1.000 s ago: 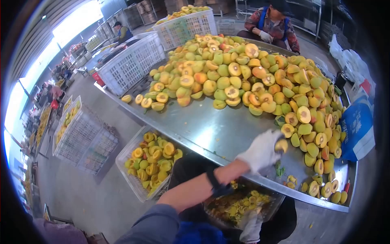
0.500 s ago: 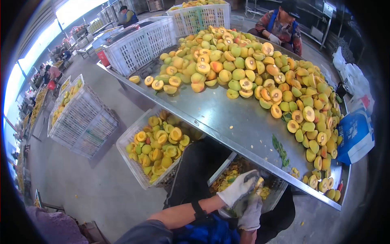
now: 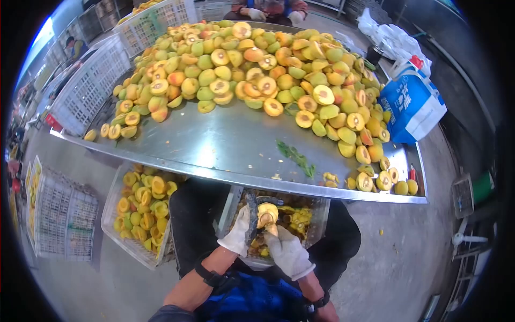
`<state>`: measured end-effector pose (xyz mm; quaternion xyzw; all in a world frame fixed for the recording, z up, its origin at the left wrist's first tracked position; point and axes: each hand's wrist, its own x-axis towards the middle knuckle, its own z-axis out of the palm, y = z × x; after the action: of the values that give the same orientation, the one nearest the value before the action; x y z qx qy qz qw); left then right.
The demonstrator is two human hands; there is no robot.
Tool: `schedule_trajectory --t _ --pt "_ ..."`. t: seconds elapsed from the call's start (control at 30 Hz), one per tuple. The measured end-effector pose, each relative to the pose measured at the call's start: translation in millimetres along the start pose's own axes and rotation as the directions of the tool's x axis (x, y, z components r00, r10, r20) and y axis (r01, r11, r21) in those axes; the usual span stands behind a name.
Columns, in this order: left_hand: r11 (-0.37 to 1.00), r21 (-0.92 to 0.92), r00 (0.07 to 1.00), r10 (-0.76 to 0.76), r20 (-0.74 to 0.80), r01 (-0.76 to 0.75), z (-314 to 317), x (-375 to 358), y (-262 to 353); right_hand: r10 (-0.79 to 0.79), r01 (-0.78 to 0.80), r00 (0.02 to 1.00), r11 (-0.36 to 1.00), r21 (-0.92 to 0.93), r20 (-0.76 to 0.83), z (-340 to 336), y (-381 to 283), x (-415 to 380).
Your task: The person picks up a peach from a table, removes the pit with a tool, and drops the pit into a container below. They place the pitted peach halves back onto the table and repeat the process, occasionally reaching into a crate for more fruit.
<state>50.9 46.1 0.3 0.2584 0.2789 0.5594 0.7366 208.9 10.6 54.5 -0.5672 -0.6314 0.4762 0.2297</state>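
Note:
My left hand (image 3: 236, 234), in a white glove with dark coated fingers, is curled around a halved peach (image 3: 267, 212), its cut face turned up toward me. My right hand (image 3: 288, 252), also gloved in white, is closed just below the fruit, and a small tan piece shows at its fingertips against the peach's lower edge. What that piece is I cannot tell. Both hands are above a plastic crate (image 3: 322, 217) between my knees, which holds yellow scraps and darker bits.
A metal table (image 3: 214, 137) in front bears a large heap of peach halves (image 3: 220, 70), leaves (image 3: 296, 158) and a blue-and-white container (image 3: 410, 104). Left of my legs stands a crate (image 3: 110, 214) of peach halves; stacked crates (image 3: 64, 220) stand farther left. A gloved person (image 3: 271, 8) sits across the table.
My view has swung right, so the table sits more level. The hands now appear nearer the middle, with the peach half's cut face plainly visible.

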Motion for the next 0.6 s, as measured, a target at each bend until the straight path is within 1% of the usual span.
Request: schedule_trajectory --t 0.1,0.13,0.23,0.33,0.43,0.53,0.6 --pt "0.996 0.045 0.983 -0.070 -0.169 0.079 -15.0 2.5 -15.0 -0.023 0.023 1.000 1.000 -0.005 -0.010 3.1 8.1 4.3" --pt "0.979 0.194 0.990 -0.043 -0.137 0.070 -9.8 1.1 -11.5 -0.029 0.030 0.999 0.999 0.030 -0.017 4.4 9.2 4.7" --pt "1.000 0.017 0.990 -0.001 -0.142 0.003 -17.2 5.8 -22.6 0.006 -0.004 1.000 0.997 0.076 -0.028 9.2 18.9 6.1" --pt "0.993 0.099 0.985 -0.043 -0.164 0.060 -13.1 7.7 -23.0 0.021 -0.017 0.999 0.988 0.151 -0.025 10.8 25.8 8.4" --pt "0.978 0.210 0.981 0.030 -0.191 0.011 -5.2 4.9 -18.1 0.049 -0.047 0.999 0.988 0.144 -0.015 7.5 23.3 12.5" --pt "0.973 0.230 0.981 0.009 -0.194 0.037 -5.0 9.2 -15.4 0.023 -0.026 0.999 0.991 0.133 0.024 8.9 31.2 16.4" --pt "0.965 0.254 0.917 0.047 -0.397 0.060 -3.9 8.3 -25.5 0.032 -0.038 0.999 0.979 0.201 0.029 13.5 36.7 19.3"
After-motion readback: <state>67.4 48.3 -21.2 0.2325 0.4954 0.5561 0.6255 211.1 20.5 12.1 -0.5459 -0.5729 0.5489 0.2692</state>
